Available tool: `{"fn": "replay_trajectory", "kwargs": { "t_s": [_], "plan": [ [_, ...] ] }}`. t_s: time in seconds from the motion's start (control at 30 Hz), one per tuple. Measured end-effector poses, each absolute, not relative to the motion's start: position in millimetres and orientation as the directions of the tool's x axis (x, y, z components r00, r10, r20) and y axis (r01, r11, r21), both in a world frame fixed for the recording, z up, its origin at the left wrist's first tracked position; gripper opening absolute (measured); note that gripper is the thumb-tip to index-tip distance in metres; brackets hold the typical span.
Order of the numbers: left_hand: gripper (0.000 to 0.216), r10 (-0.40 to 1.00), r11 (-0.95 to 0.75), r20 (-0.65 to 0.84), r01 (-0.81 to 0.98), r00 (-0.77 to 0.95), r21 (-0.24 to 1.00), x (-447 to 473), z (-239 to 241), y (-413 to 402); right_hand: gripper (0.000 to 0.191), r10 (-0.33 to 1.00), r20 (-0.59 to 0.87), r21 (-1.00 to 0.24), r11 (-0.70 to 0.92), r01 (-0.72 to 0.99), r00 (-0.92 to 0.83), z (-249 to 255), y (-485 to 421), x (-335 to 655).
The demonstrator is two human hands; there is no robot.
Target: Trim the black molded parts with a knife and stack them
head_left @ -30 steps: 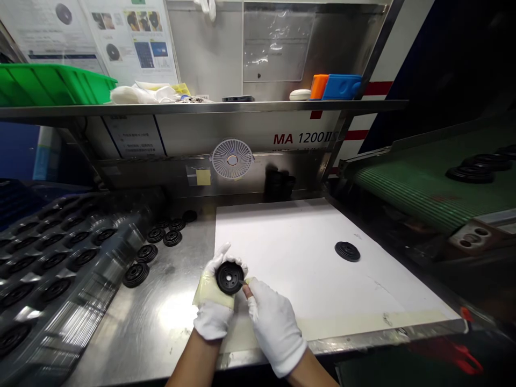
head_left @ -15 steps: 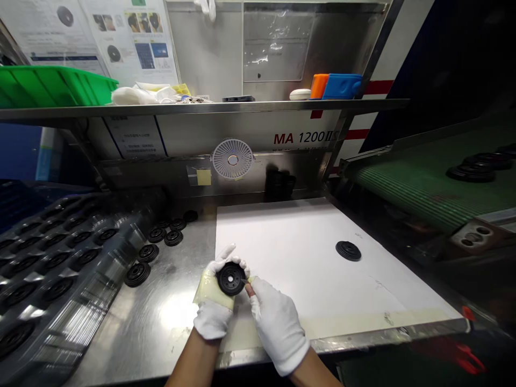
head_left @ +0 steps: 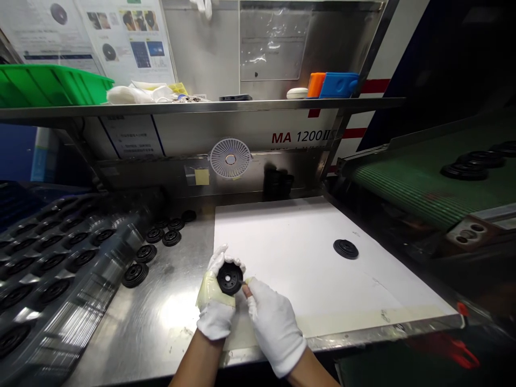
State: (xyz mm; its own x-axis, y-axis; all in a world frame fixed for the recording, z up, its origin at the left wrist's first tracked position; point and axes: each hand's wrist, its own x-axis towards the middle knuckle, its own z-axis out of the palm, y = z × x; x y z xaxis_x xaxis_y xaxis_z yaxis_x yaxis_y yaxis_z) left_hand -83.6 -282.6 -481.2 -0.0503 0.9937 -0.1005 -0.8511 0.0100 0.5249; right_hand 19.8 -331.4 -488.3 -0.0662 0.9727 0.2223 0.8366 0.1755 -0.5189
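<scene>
Your gloved left hand and right hand are together, clamped on a black ribbed disc at the lower-left edge of the white sheet. Progress appears limited: one other disc lies on the sheet at right — a further group remains on the steel table, left of centre.

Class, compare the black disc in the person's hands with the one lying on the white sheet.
The disc in the hands is held up off the surface by the left hand, while the other disc on the white sheet lies flat, untouched. The held disc shows a central hole; the other disc's centre shows none clearly. Both are round and black.
</scene>
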Motion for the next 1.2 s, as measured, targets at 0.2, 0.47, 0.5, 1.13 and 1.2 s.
{"fn": "replay_trajectory", "kwargs": {
  "t_s": [0.2, 0.47, 0.5, 1.13, 1.2],
  "plan": [
    [0.03, 0.99, 0.024, -0.133, -0.861, -0.051, 0.508, -81.3, -474.1, -283.4, 0.021, 0.971, 0.231, -0.493, 0.167, 0.854, -0.057, -485.1, -329.7, 23.9],
    [0.033, 0.99, -0.045, -0.1, -0.881, -0.104, 0.471, -78.7, -482.8, -277.8, 0.018, 0.976, 0.21, -0.528, 0.168, 0.833, -0.064, -488.8, -335.2, 13.4],
    [0.035, 0.988, -0.057, -0.1, -0.876, -0.119, 0.479, -79.2, -481.9, -277.9, 0.018, 0.975, 0.208, -0.526, 0.176, 0.832, -0.075, -488.4, -335.9, 12.1],
    [0.025, 0.985, 0.002, -0.153, -0.896, -0.074, 0.443, -78.0, -474.3, -278.5, 0.019, 0.965, 0.253, -0.558, 0.201, 0.805, -0.065, -486.2, -335.2, 15.8],
    [0.024, 0.985, -0.004, -0.148, -0.88, -0.085, 0.474, -78.2, -472.1, -280.8, 0.021, 0.965, 0.26, -0.539, 0.18, 0.823, -0.041, -485.3, -333.4, 18.7]
  ]
}}
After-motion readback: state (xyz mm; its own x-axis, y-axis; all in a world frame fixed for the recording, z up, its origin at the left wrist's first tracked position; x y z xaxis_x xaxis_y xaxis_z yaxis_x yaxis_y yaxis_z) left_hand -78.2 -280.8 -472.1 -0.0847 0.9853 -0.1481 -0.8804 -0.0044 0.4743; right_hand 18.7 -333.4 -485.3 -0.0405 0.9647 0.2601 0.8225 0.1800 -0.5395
